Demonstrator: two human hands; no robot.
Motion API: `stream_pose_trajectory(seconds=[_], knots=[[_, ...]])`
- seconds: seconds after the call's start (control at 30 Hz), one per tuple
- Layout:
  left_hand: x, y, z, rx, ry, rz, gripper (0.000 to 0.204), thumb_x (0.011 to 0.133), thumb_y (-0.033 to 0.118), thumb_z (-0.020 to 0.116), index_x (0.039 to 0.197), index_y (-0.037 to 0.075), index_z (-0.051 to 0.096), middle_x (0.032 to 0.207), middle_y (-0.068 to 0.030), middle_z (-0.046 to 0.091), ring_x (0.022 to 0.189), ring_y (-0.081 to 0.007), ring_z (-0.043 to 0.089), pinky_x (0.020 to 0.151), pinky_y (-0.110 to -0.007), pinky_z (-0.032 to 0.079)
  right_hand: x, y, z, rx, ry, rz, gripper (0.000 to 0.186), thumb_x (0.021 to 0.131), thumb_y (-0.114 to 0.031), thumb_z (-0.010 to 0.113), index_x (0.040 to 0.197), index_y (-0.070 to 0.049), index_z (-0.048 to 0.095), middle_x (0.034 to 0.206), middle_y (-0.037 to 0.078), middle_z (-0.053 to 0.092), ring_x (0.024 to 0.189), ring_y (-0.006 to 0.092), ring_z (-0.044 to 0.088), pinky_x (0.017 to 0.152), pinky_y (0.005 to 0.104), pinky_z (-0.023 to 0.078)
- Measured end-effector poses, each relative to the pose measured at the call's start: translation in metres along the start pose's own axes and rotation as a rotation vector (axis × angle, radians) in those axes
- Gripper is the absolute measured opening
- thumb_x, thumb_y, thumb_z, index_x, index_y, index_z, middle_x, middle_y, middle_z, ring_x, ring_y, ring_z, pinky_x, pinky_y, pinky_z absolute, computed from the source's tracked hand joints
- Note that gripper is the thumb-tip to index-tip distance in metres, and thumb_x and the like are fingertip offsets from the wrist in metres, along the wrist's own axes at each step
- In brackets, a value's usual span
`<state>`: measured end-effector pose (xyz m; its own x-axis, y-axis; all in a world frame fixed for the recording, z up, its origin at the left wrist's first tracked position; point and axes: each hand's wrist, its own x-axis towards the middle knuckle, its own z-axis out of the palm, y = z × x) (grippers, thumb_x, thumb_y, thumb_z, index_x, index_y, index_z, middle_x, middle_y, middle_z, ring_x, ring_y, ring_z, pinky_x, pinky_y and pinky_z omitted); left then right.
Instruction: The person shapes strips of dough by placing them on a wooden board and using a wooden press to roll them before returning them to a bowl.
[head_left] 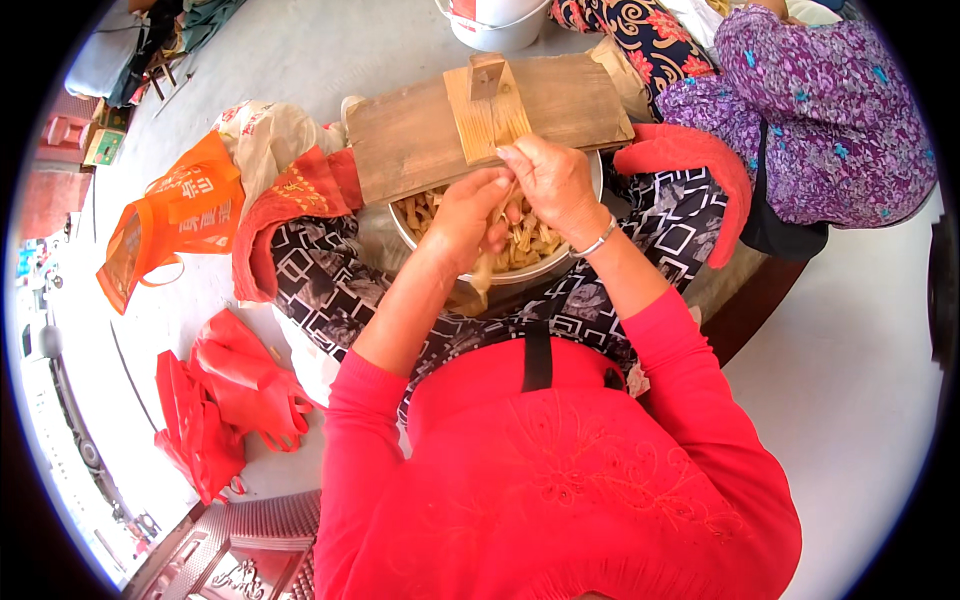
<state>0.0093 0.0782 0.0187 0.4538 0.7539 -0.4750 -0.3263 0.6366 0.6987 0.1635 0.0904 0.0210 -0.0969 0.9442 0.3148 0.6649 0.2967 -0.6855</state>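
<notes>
Both my hands are over a metal basin (594,205) of cut, pale tan pieces (528,245). My left hand (472,212) has its fingers curled round a pale tan strip (483,272), whose loose end dangles down toward the near rim. My right hand (548,188), with a bangle at the wrist, is closed on the upper part of that strip, just in front of a wooden board (400,140). The board lies across the back of the basin and carries a lighter wooden piece (465,115) with an upright block (486,75).
A co-worker in purple floral clothing (800,140) sits at the right. An orange bag (165,225) and red bags (235,380) lie at the left. A white bucket (490,25) stands behind. Red folded cloths (690,150) flank the board, over my patterned trousers.
</notes>
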Motion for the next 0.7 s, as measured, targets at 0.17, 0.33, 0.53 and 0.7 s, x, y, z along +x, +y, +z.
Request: stream_pose_trajectory(seconds=[0.17,0.33,0.53,0.7], knots=[[-0.004,0.014,-0.030,0.925,0.084,0.345,0.028,0.095,0.025,0.056,0.091,0.000,0.068,0.068,0.0038,0.055,0.064,-0.0028,0.044,0.055,-0.021,0.036,-0.013,0.015,-0.027,-0.071,-0.217,-0.030,0.023,0.089,-0.021,0.063,0.076,-0.002,0.062,0.057,0.013,0.055,0.051,0.0272,0.055,0.048,0.0340,0.042],[-0.009,0.016,-0.011,0.639,-0.069,0.388,0.031,0.097,0.025,0.053,0.087,0.000,0.066,0.064,0.0028,0.053,0.059,-0.0052,0.046,0.051,-0.022,0.037,-0.047,-0.060,-0.044,0.996,-0.654,0.558,0.018,0.091,-0.012,0.059,0.097,0.001,0.069,0.058,-0.003,0.052,0.052,0.0060,0.048,0.047,0.0252,0.037],[-0.032,-0.008,0.026,0.207,-0.130,0.351,0.024,0.095,0.016,0.053,0.114,0.002,0.055,0.077,0.0048,0.049,0.059,-0.0027,0.037,0.050,-0.020,0.030,-0.032,-0.030,-0.017,0.810,-0.009,0.275,0.021,0.094,-0.011,0.056,0.109,-0.001,0.067,0.074,0.000,0.062,0.060,0.0068,0.054,0.056,0.0229,0.044],[-0.017,-0.018,0.022,0.062,-0.139,0.177,0.023,0.092,0.014,0.057,0.112,0.004,0.055,0.072,0.0055,0.047,0.056,-0.0032,0.037,0.048,-0.019,0.029,-0.037,-0.016,-0.007,0.185,0.171,0.015,0.022,0.087,-0.006,0.059,0.107,-0.009,0.068,0.081,0.009,0.068,0.068,0.0204,0.066,0.061,0.0295,0.050]])
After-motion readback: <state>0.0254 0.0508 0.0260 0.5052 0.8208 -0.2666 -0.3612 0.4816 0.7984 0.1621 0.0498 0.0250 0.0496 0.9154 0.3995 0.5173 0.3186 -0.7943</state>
